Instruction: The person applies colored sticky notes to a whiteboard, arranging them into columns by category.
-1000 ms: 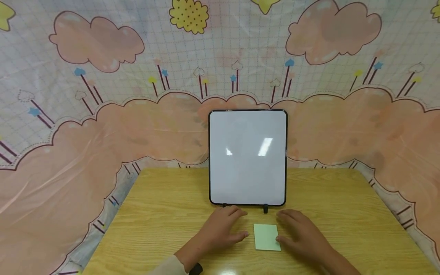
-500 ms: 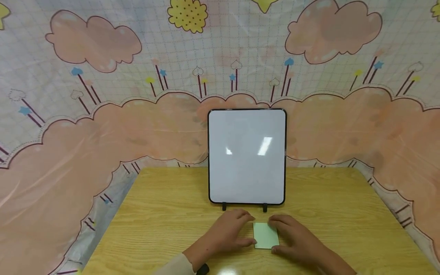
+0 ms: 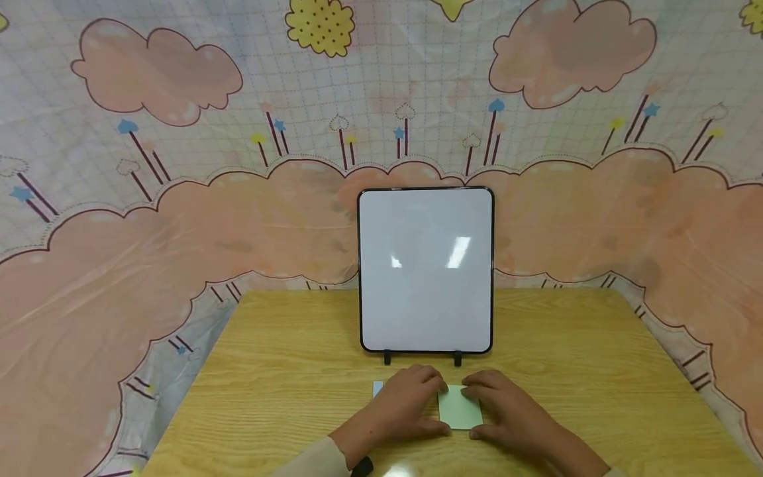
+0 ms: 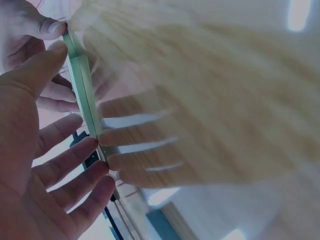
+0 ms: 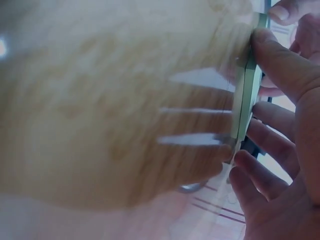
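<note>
A square pale green sticky note pad (image 3: pixel 460 407) lies on the wooden table, between the two hands. My left hand (image 3: pixel 411 404) is at its left side, thumb tip by the near corner and forefinger by the far corner; its other fingers are extended and spread in the left wrist view. From the right, my right hand (image 3: pixel 511 414) pinches the pad's right side, with the thumb at the near corner and the forefinger over the far corner. The pad's edge (image 4: pixel 86 95) stands beside the left fingers in the left wrist view. Some corners are hidden by fingertips.
Behind the hands a white board (image 3: pixel 426 271) with a black rim stands upright on small black feet. A pale bluish-white piece (image 3: pixel 377 388) shows past the left hand, partly hidden. A printed cloth (image 3: pixel 286 225) surrounds the wooden table (image 3: pixel 286 351).
My left hand has moved right to the pad's left edge, exposing the pale piece behind it. My right forefinger has come in over the pad's far corner. The pad stays put.
</note>
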A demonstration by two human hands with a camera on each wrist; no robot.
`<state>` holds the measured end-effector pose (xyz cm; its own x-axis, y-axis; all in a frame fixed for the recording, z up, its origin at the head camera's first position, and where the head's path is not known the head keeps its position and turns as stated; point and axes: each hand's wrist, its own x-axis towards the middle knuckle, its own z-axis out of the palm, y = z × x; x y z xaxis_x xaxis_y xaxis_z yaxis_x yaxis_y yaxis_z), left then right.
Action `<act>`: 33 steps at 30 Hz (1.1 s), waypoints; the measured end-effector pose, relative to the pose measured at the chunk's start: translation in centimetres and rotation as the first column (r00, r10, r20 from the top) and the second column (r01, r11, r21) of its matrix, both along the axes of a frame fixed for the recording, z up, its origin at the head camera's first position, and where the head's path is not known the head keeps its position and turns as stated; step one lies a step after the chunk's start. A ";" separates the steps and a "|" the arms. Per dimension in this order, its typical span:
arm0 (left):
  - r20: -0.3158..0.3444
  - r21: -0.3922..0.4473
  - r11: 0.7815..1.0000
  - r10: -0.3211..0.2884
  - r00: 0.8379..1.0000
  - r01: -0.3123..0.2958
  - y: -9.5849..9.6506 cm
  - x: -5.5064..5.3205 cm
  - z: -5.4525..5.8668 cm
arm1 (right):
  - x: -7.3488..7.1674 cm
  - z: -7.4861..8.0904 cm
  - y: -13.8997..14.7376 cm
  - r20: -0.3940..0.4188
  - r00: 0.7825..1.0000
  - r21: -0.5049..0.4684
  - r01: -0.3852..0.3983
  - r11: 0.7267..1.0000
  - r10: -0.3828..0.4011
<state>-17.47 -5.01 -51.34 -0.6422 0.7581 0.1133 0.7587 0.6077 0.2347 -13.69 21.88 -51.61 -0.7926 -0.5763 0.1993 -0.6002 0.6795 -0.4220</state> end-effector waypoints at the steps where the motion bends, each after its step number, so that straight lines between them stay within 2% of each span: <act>1: -0.002 -0.003 1.000 0.000 1.000 0.000 0.1 0.0 0.0 | 0.0 0.0 0.0 -0.002 1.000 -0.001 -0.002 1.000 0.002; 11: -0.004 -0.023 1.000 -0.008 1.000 0.008 0.9 0.2 0.2 | -0.3 -0.1 0.1 -0.003 1.000 -0.007 -0.023 1.000 0.023; 20: 0.052 -0.068 0.998 0.016 0.999 -0.012 1.2 -0.1 0.7 | -0.4 0.3 0.3 0.062 0.997 -0.035 -0.034 0.999 0.037; 25: 0.061 -0.023 1.000 -0.009 0.998 0.011 1.1 0.0 1.0 | -0.4 0.5 0.2 0.078 0.997 -0.043 -0.019 0.999 0.023; 28: 0.035 0.025 0.999 -0.049 0.998 0.048 1.1 0.0 1.0 | -0.4 0.5 -0.2 0.055 0.998 -0.052 -0.005 0.999 0.008; 33: -0.084 0.074 0.991 -0.105 0.991 0.111 1.2 -0.1 0.9 | -0.3 0.4 -0.7 -0.029 1.000 -0.070 -0.002 0.998 0.000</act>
